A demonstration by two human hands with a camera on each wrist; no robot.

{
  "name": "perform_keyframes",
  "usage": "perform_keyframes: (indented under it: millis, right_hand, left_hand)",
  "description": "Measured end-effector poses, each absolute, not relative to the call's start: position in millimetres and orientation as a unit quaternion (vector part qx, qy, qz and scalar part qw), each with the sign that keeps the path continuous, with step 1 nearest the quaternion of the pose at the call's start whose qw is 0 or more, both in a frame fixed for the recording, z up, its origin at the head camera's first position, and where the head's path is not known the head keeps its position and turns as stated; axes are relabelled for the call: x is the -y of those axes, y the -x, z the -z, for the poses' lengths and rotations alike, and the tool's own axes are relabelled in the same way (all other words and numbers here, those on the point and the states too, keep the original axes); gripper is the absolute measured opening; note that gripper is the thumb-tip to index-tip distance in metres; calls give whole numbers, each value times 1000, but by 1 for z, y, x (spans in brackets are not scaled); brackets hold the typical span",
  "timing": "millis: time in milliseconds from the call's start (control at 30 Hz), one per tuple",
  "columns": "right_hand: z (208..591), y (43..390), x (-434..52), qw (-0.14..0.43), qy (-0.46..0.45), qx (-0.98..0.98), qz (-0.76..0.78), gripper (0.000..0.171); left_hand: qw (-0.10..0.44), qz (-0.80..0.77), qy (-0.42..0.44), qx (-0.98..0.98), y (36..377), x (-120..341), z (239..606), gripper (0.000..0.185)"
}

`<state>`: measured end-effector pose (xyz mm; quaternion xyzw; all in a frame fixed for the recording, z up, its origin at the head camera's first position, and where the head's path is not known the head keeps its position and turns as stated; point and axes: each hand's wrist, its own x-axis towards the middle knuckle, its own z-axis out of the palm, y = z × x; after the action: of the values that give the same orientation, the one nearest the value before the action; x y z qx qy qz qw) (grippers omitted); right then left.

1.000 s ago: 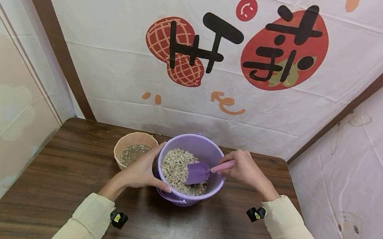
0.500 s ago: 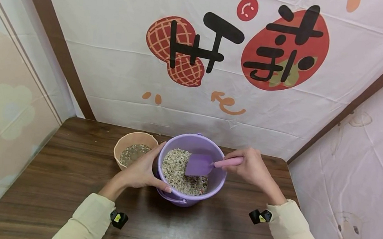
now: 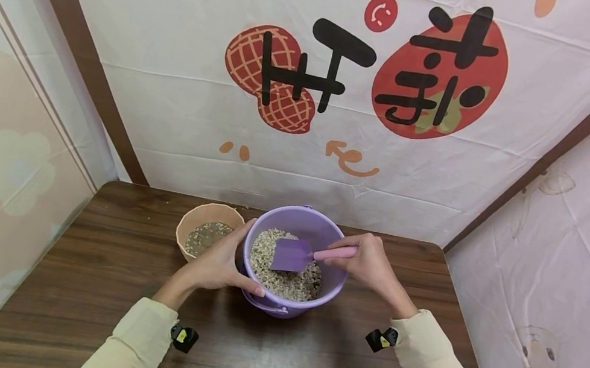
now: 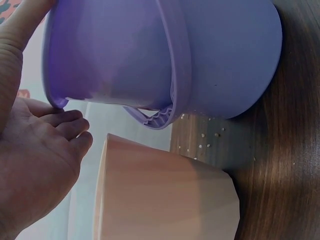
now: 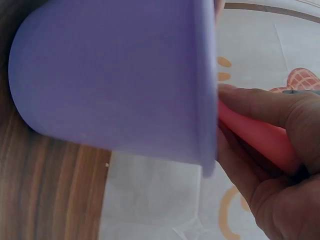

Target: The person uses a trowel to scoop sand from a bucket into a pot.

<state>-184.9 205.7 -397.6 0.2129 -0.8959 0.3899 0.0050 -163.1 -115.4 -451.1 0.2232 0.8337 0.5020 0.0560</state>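
Note:
A purple bucket (image 3: 335, 280) stands on the table with gravel (image 3: 265, 253) inside. My left hand (image 3: 215, 265) rests spread against the bucket's left rim, thumb along the front and fingers toward the back. In the left wrist view, the fingertips (image 4: 62, 112) lie right at the rim, with the palm apart from the wall. My right hand (image 3: 368, 262) grips the pink handle of a small purple shovel (image 3: 291, 255), its blade over the gravel. The right wrist view shows the pink handle (image 5: 260, 135) between thumb and fingers; the bucket wall hides the blade there.
Left of the bucket, close behind my left hand, stands a peach bowl (image 3: 189, 220) holding murky water and gravel bits. Stray grains (image 4: 202, 135) lie on the wooden table (image 3: 98, 283). A printed cloth wall (image 3: 180, 134) rises behind the table's back edge.
The shovel blade has come up off the gravel at the bucket's right and shifted left over it. My right hand moved right, then back left. The left hand and bucket stayed put.

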Motion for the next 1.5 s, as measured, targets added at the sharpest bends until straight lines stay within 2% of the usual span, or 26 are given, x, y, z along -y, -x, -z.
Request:
perform_keyframes:
  millis: [300,567,867,1133,1500]
  right_hand:
    - [409,189,-199,32,-205,897,-391,25]
    - [414,186,-197,-2,-201,884,-423,22]
    - [412,188,-191,-15,-155,911,-381,20]
    - [417,187,-190,0,-161,902,-400,19]
    - [424,185,-191,-5,-174,863,-474,22]
  left_hand:
    - [59,-504,-221,-833,163,115,450,143]
    - [53,-511,-232,-826,164,114,450,141]
    - [53,-522,-242,-816,168,113,454,139]
    - [52,-514,-238,-823,168,113,455,141]
    - [56,-514,-231,-824,168,114,455,141]
